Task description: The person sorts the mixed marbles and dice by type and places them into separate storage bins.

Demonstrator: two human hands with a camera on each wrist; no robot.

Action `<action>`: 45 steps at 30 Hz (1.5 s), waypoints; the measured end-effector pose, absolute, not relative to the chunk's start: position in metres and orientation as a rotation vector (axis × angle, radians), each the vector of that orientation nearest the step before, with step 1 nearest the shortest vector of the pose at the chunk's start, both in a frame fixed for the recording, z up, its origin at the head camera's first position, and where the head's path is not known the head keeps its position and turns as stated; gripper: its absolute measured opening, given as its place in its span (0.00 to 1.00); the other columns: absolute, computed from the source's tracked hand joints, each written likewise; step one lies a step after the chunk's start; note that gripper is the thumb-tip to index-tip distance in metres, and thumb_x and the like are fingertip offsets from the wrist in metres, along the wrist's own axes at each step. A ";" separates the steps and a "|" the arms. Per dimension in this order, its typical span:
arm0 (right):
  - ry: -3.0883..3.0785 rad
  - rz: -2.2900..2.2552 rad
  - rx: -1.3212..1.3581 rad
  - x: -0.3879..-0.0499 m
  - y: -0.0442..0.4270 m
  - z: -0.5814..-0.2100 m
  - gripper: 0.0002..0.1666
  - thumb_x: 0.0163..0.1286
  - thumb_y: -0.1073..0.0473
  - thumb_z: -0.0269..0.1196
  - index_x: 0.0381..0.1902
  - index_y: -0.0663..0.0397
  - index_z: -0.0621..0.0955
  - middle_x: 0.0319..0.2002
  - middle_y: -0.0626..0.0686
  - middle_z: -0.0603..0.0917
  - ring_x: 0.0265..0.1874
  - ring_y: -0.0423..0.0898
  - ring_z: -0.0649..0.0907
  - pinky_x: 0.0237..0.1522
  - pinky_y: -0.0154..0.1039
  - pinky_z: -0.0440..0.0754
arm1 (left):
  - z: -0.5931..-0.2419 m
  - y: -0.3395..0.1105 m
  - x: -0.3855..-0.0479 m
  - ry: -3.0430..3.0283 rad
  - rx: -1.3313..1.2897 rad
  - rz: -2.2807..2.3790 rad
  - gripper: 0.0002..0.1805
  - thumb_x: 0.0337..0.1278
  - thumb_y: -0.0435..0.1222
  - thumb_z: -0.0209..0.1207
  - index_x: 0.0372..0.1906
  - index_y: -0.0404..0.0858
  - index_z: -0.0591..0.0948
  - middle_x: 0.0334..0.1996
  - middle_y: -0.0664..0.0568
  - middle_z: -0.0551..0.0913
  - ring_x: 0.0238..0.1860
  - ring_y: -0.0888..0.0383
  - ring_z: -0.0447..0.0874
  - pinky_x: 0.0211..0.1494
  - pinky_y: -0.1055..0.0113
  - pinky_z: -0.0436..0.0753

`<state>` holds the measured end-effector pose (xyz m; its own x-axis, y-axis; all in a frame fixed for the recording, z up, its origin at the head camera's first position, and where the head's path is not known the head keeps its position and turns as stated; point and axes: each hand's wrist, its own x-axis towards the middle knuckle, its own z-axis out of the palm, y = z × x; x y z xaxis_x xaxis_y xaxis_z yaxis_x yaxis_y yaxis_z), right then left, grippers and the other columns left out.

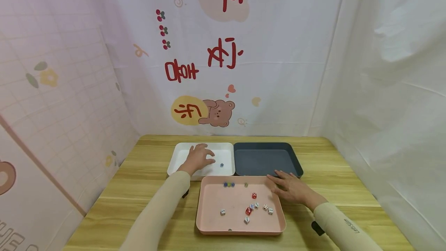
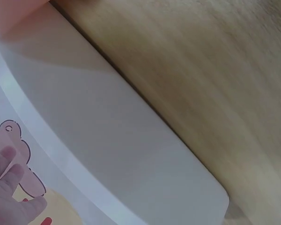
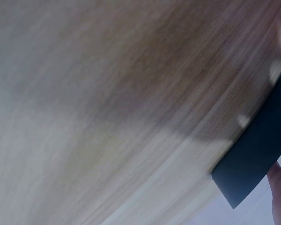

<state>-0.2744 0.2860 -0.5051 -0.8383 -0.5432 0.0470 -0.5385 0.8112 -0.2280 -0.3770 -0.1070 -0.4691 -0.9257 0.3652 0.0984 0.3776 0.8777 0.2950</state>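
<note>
My left hand (image 1: 198,159) hovers over the white tray (image 1: 179,152), its thumb and fingers apart with nothing seen between them. A small blue marble (image 1: 222,165) lies in that tray, just right of the fingertips. My right hand (image 1: 290,188) is at the far right corner of the pink tray (image 1: 240,232), fingers extended near the front edge of the dark tray (image 1: 266,160); whether it touches either rim is unclear. Inside the pink tray are two red dice (image 1: 254,195), several white dice (image 1: 223,212), blue marbles (image 1: 232,184) and a greenish marble (image 1: 246,184).
All three trays stand on a wood-grain table (image 1: 129,189), the white and dark ones side by side behind the pink one. Printed white cloth (image 1: 278,88) hangs behind and at both sides. A small marble (image 1: 230,229) lies by the pink tray's near wall.
</note>
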 end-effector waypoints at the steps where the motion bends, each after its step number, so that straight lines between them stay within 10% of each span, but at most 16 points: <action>1: 2.969 -0.369 -0.888 -0.274 0.286 -0.505 0.35 0.75 0.42 0.55 0.73 0.52 0.70 0.70 0.70 0.66 0.68 0.70 0.65 0.65 0.72 0.57 | -0.469 -0.107 -0.377 -3.005 -0.593 -0.489 0.16 0.61 0.47 0.66 0.49 0.45 0.88 0.68 0.39 0.70 0.72 0.42 0.60 0.71 0.33 0.52; 45: 2.966 -0.384 -0.880 -0.275 0.286 -0.505 0.34 0.75 0.42 0.56 0.72 0.52 0.70 0.69 0.71 0.66 0.68 0.71 0.65 0.65 0.73 0.56 | -0.470 -0.101 -0.343 -2.895 -0.904 -0.602 0.16 0.59 0.46 0.68 0.48 0.43 0.89 0.65 0.39 0.72 0.70 0.41 0.63 0.71 0.35 0.55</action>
<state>-0.2750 0.2857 -0.5055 -0.8403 -0.5400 0.0471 -0.5342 0.8102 -0.2412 -0.3426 -0.1015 -0.4703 -0.8278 0.5375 0.1606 0.5570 0.7533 0.3498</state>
